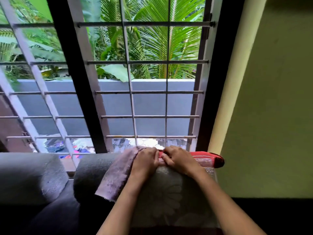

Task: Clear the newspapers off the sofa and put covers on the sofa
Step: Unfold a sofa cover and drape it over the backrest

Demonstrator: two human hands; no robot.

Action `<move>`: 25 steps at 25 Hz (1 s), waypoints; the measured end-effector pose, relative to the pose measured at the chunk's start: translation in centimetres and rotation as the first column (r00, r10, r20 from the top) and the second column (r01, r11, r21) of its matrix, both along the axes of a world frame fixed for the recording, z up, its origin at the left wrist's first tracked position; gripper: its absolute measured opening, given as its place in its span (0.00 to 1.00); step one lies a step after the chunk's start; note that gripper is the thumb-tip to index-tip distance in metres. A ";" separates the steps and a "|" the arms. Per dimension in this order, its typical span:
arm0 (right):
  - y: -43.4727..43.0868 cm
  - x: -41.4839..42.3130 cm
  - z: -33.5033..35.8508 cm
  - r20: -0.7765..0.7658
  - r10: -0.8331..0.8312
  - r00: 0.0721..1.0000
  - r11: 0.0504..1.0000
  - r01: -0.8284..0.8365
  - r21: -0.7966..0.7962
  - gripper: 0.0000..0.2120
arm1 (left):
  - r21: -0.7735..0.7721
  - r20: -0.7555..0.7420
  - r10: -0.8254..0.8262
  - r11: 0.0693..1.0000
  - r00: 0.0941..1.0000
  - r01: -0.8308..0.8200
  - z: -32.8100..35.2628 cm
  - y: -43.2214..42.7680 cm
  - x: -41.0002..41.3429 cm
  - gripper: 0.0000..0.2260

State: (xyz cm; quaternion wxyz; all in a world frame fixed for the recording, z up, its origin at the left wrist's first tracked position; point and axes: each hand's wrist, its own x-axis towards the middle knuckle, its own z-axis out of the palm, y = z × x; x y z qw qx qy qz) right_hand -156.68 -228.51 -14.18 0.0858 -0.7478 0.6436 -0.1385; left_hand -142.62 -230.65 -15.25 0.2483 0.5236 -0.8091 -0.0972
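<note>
A grey sofa (88, 173) stands under the window, its back cushions facing me. A cover (162, 197) with a pale flower pattern and a red striped edge (206, 160) lies over the right back cushion. A mauve cloth (115, 177) hangs over the cushion top just left of it. My left hand (146, 158) rests with curled fingers on the cover's top edge, against the mauve cloth. My right hand (176, 158) pinches the red striped edge beside it. No newspapers are in view.
A barred window (130, 92) with a dark frame rises right behind the sofa back. A green wall (271, 116) closes the right side. A second grey back cushion (30, 175) sits at the left, with a gap between the two cushions.
</note>
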 end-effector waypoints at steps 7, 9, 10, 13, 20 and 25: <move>-0.9 8.3 0.6 0.062 0.157 0.986 0.982 -0.150 -0.113 0.15 | -0.186 -0.040 0.095 0.977 0.995 -0.101 0.8 2.2 8.6 0.13; -1.1 10.5 0.6 0.112 0.154 0.982 0.977 -0.135 -0.165 0.14 | -0.045 0.017 0.269 0.962 0.963 -0.268 0.6 2.4 11.4 0.21; -1.1 11.6 0.7 0.112 0.140 0.984 0.976 -0.118 -0.183 0.13 | 0.020 0.025 0.326 0.945 0.945 -0.326 0.6 2.6 12.6 0.21; -0.9 14.7 1.1 0.145 0.056 0.988 0.961 -0.014 -0.276 0.12 | 0.084 -0.098 0.329 0.943 0.939 -0.322 0.9 2.4 15.5 0.11; -2.7 17.9 2.2 0.364 0.027 0.931 0.958 0.080 -0.276 0.08 | 0.465 -0.746 0.380 0.885 0.546 0.020 0.9 0.7 17.8 0.06; -4.4 17.3 2.5 0.543 -0.049 0.838 0.947 0.211 -0.241 0.08 | 0.522 -0.724 0.299 0.827 0.622 0.209 -0.4 1.2 19.3 0.11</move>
